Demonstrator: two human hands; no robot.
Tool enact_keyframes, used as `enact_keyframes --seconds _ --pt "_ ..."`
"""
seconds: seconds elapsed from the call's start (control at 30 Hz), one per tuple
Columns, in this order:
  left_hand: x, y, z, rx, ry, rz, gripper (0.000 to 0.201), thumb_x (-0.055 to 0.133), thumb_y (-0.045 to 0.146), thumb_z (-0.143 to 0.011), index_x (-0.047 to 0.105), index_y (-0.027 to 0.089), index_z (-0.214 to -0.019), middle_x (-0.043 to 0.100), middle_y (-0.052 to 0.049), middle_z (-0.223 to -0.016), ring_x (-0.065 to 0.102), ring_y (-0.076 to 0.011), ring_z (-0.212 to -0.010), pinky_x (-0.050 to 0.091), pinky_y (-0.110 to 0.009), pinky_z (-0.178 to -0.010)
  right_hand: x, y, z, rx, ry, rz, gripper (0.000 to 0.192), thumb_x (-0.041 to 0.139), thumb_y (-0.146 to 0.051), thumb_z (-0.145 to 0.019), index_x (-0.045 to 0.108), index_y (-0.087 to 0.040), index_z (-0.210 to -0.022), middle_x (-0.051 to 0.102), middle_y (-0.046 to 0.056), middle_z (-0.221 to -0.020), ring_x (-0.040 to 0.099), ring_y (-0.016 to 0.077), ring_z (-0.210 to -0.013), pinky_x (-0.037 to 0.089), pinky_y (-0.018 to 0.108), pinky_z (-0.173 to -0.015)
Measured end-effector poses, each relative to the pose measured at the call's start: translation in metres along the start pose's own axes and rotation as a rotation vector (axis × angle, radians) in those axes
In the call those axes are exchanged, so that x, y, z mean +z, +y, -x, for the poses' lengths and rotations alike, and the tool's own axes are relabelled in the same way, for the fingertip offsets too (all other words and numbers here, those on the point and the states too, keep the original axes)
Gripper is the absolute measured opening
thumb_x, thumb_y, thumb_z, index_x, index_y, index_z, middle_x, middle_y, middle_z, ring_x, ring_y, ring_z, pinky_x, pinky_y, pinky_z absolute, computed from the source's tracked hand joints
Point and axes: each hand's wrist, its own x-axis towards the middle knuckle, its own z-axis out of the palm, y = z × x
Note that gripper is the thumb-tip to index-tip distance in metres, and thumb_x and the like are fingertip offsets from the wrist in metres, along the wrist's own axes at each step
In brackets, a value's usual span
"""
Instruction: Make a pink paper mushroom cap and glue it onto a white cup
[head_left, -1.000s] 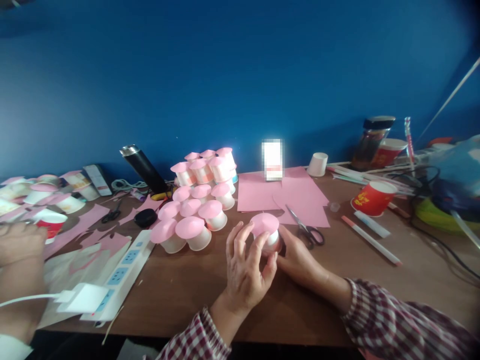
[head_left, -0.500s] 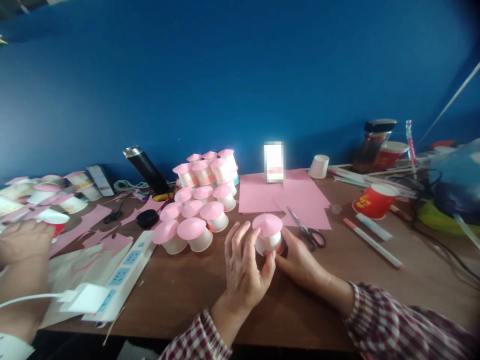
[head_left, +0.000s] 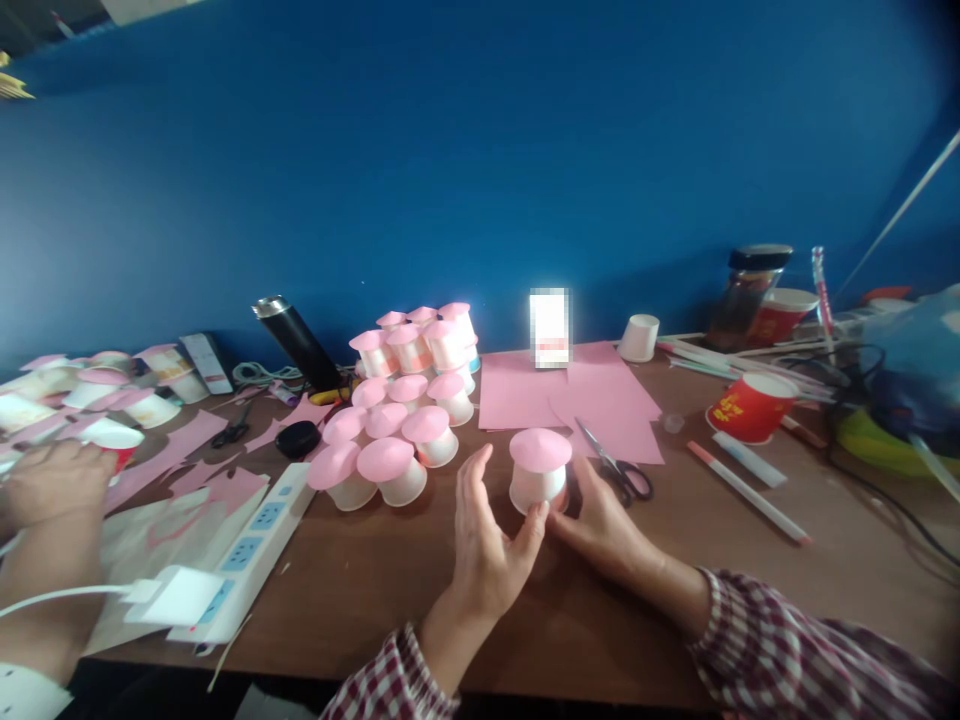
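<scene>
My left hand [head_left: 487, 545] and right hand [head_left: 600, 525] are both bare: I see no gloves, rings or watch on them. Each wrist comes out of a long sleeve in a plaid cloth, dark red and white checks crossed by thin darker lines. The left sleeve [head_left: 394, 685] shows only its cuff at the bottom edge of the view, slightly gathered round the wrist. The right sleeve [head_left: 810, 650] shows far more, a loose, soft run of the same check with folds along the forearm; its cuff ends just behind the wrist.
</scene>
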Motion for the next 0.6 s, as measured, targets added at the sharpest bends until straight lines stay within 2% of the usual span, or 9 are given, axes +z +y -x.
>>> enact_keyframes --seconds 0.1,0.17,0.3,0.37,0.47,0.6 --pt "0.001 0.001 -0.001 -0.172 -0.083 0.212 0.066 0.064 0.03 -0.075 0.032 0.017 -0.131 0.046 -0.015 -0.13 0.046 -0.0267 -0.12 0.041 -0.044 -0.098 0.001 -0.002 0.001 -0.064 -0.014 -0.048 0.048 0.063 -0.025 -0.074 0.044 -0.017 -0.117 0.062 0.009 -0.103 0.06 0.0214 -0.088 0.049 0.033 -0.076" --pt "0.001 0.003 -0.003 -0.249 -0.12 0.319 0.061 0.066 0.029 -0.073 0.037 0.018 -0.126 0.052 -0.013 -0.124 0.051 -0.0245 -0.114 0.044 -0.04 -0.095 0.001 -0.002 0.002 -0.099 -0.029 -0.069 0.051 0.062 -0.023 -0.074 0.043 -0.018 -0.12 0.059 0.01 -0.111 0.058 0.0225 -0.096 0.048 0.034 -0.081" --pt "-0.003 0.009 -0.006 -0.338 -0.156 0.359 0.048 0.067 0.026 -0.071 0.049 0.017 -0.115 0.061 -0.01 -0.111 0.059 -0.0231 -0.102 0.048 -0.036 -0.088 0.002 -0.001 0.003 -0.098 -0.064 -0.071 0.049 0.062 -0.023 -0.074 0.045 -0.018 -0.12 0.058 0.01 -0.113 0.058 0.0238 -0.099 0.048 0.036 -0.083" --pt "-0.008 0.013 -0.006 -0.36 -0.152 0.328 0.046 0.068 0.025 -0.069 0.051 0.017 -0.112 0.063 -0.01 -0.108 0.06 -0.0235 -0.1 0.049 -0.036 -0.086 0.003 0.0 0.003 -0.108 -0.094 -0.081 0.057 0.066 -0.024 -0.072 0.042 -0.019 -0.124 0.056 0.011 -0.118 0.055 0.0255 -0.106 0.046 0.039 -0.088" --pt "-0.025 0.016 -0.007 -0.358 -0.144 0.257 0.046 0.069 0.025 -0.068 0.053 0.017 -0.111 0.063 -0.009 -0.107 0.06 -0.0237 -0.099 0.049 -0.036 -0.087 0.004 0.004 0.004 -0.091 -0.155 -0.084 0.075 0.072 -0.028 -0.067 0.034 -0.02 -0.132 0.052 0.012 -0.125 0.052 0.0275 -0.11 0.046 0.042 -0.09" --pt "-0.061 0.01 -0.022 -0.338 -0.079 0.223 0.051 0.069 0.028 -0.069 0.051 0.018 -0.116 0.06 -0.01 -0.115 0.058 -0.0243 -0.105 0.047 -0.036 -0.09 0.005 0.009 0.005 -0.017 -0.198 -0.032 0.079 0.07 -0.032 -0.069 0.029 -0.019 -0.136 0.051 0.014 -0.124 0.055 0.0259 -0.104 0.048 0.041 -0.085"
